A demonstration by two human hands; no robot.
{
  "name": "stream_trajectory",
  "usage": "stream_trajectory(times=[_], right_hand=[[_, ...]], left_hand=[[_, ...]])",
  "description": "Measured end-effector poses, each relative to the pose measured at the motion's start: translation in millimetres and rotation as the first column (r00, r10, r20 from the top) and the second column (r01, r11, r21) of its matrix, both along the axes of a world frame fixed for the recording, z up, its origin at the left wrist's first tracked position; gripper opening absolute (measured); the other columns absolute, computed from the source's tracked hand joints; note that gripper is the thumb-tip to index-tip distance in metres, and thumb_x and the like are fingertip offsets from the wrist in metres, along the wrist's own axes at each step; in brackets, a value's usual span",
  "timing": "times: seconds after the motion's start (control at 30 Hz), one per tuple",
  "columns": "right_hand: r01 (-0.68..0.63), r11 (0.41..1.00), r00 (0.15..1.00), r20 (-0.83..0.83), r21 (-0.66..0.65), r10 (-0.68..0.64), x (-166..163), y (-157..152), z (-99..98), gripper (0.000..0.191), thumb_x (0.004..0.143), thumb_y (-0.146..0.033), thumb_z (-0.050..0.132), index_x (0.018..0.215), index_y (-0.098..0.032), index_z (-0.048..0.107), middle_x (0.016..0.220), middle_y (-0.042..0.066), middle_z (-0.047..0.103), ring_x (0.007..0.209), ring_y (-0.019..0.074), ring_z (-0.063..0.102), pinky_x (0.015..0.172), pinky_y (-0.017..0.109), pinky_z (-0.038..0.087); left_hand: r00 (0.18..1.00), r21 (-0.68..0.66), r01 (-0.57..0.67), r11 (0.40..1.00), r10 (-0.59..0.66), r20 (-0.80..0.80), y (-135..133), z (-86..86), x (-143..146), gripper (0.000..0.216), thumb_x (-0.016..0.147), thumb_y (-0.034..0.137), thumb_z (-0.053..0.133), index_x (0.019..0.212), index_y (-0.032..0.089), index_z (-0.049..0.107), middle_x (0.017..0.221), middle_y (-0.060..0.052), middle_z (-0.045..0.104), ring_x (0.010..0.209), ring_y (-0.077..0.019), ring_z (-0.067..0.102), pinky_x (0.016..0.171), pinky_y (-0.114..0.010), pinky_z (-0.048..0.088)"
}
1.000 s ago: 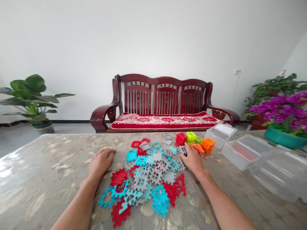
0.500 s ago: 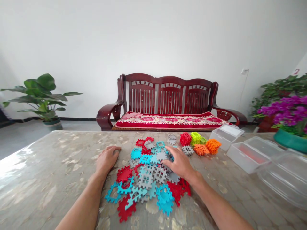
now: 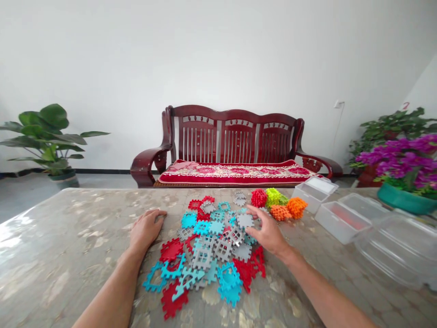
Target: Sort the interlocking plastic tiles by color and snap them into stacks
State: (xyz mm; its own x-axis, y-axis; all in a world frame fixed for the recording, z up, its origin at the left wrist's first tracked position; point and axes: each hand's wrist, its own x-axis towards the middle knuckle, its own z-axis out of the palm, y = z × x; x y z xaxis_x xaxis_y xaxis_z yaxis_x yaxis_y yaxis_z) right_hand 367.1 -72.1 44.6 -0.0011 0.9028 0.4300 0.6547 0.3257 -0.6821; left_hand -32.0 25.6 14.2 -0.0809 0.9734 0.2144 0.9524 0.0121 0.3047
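Observation:
A loose heap of interlocking puzzle tiles (image 3: 204, 258) in grey, red, blue and pale turquoise lies between my hands. My right hand (image 3: 269, 232) is at the right side of the heap, thumb and index finger at the edge of a light grey square tile (image 3: 245, 221), which they hold. Below that tile lie grey window-cut tiles (image 3: 222, 249). Resting on the table to the left, my left hand (image 3: 146, 229) has its fingers stretched out and holds nothing. The nearest tile to it is a red one (image 3: 171, 249).
Behind my right hand sit built cubes in red (image 3: 259, 197), yellow-green (image 3: 272, 197) and orange (image 3: 297, 207). Clear plastic boxes (image 3: 343, 223) stand at the right, near a teal pot of purple flowers (image 3: 406, 198). A wooden bench (image 3: 239, 136) is beyond the table (image 3: 85, 246).
My right hand has moved right, and the light grey square tile has shifted right with it, uncovering more tiles. My left hand stays put on the table. The view has turned slightly right.

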Motion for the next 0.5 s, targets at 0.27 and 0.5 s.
stream_trajectory(times=[0.27, 0.5], right_hand=[[0.163, 0.985, 0.980, -0.107, -0.053, -0.168, 83.6, -26.1, -45.0, 0.062, 0.069, -0.026, 0.066, 0.130, -0.022, 0.056, 0.122, 0.010, 0.068, 0.106, 0.0254, 0.064, 0.093, 0.044, 0.050], [0.202, 0.979, 0.979, 0.040, -0.015, -0.202, 87.0, -24.7, -47.2, 0.058, 0.069, -0.025, 0.065, 0.127, -0.023, 0.059, 0.127, 0.009, 0.065, 0.113, 0.0261, 0.062, 0.097, 0.044, 0.048]], left_hand=[[1.000, 0.002, 0.013, 1.000, -0.013, -0.017, 3.2, -1.1, -2.6, 0.040, 0.087, 0.033, 0.041, 0.116, 0.029, 0.069, 0.134, -0.005, 0.063, 0.122, -0.0281, 0.059, 0.103, -0.042, 0.045], [1.000, 0.002, 0.025, 1.000, -0.025, -0.007, 3.5, -2.7, -4.4, 0.041, 0.087, 0.033, 0.040, 0.117, 0.028, 0.068, 0.134, -0.007, 0.062, 0.120, -0.0289, 0.059, 0.102, -0.044, 0.046]])
